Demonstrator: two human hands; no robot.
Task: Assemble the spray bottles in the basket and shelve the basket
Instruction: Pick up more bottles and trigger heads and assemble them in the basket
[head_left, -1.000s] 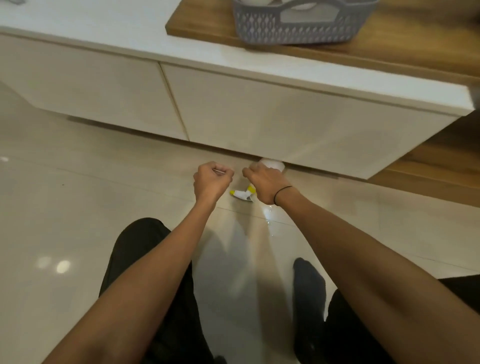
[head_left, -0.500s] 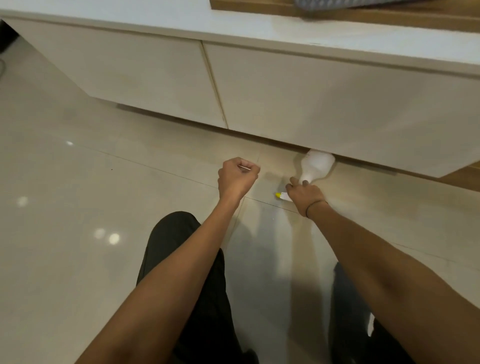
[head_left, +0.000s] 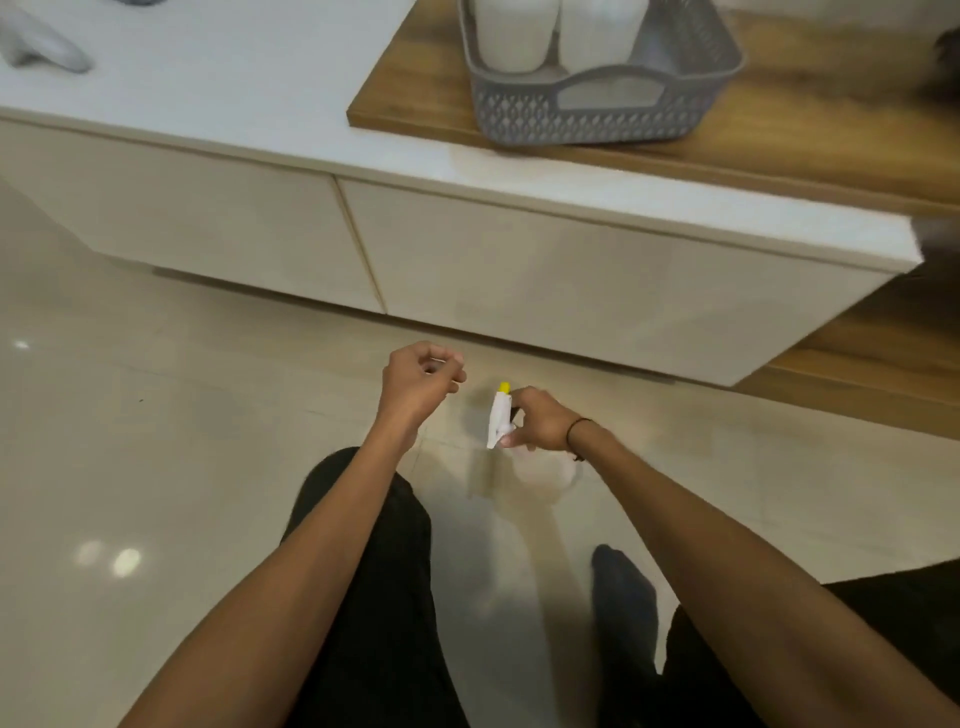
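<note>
Head view looks down over a pale tiled floor (head_left: 156, 441), wide open to the left and in front of the knees. A low white cabinet (head_left: 519, 270) runs across the upper half, its bottom edge just beyond both hands, its right corner ending near the frame's right side. A wood board (head_left: 415, 104) lies on the cabinet top, its front edge set back from the cabinet's edge. The grey basket (head_left: 597, 111) sits on the board near that front edge, with two white bottles (head_left: 514, 36) upright inside, touching side by side. The right hand (head_left: 540, 423) holds a spray bottle by its neck, fingers closed around it. The sprayer head (head_left: 500, 418) sticks out left of the fingers, yellow nozzle (head_left: 504, 387) pointing away toward the cabinet. The bottle body (head_left: 545, 473) hangs blurred below the hand, above the floor. The left hand (head_left: 418, 382) is curled loosely, thumb and forefinger pinched; cannot tell if anything thin is held. It is beside the sprayer head with a clear gap. Dark trouser legs and a dark sock (head_left: 621, 587) fill the lower frame.
</note>
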